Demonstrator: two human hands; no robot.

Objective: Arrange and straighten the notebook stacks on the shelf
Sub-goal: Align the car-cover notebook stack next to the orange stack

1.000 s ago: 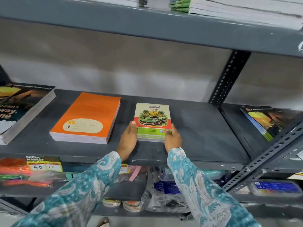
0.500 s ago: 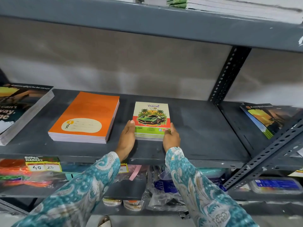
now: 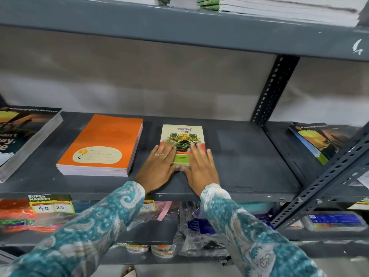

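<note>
A small stack of notebooks with a green car and the word "travel" on the cover (image 3: 182, 134) lies in the middle of the grey shelf (image 3: 239, 162). My left hand (image 3: 159, 164) lies flat on its near left part, fingers spread. My right hand (image 3: 200, 166) lies flat on its near right part, fingers spread. Both palms press down on the cover; neither hand grips anything. Left of it sits an orange notebook stack (image 3: 103, 144), squared up.
A thick dark-covered stack (image 3: 22, 136) lies at the far left and a fanned dark stack (image 3: 319, 140) on the adjoining shelf at right. A perforated upright (image 3: 273, 90) and diagonal brace (image 3: 327, 180) stand right. More stacks (image 3: 279, 7) sit on the shelf above; bagged goods below.
My hands have left the sides of the small stack and now lie flat on top of its cover. The stack has not visibly shifted.
</note>
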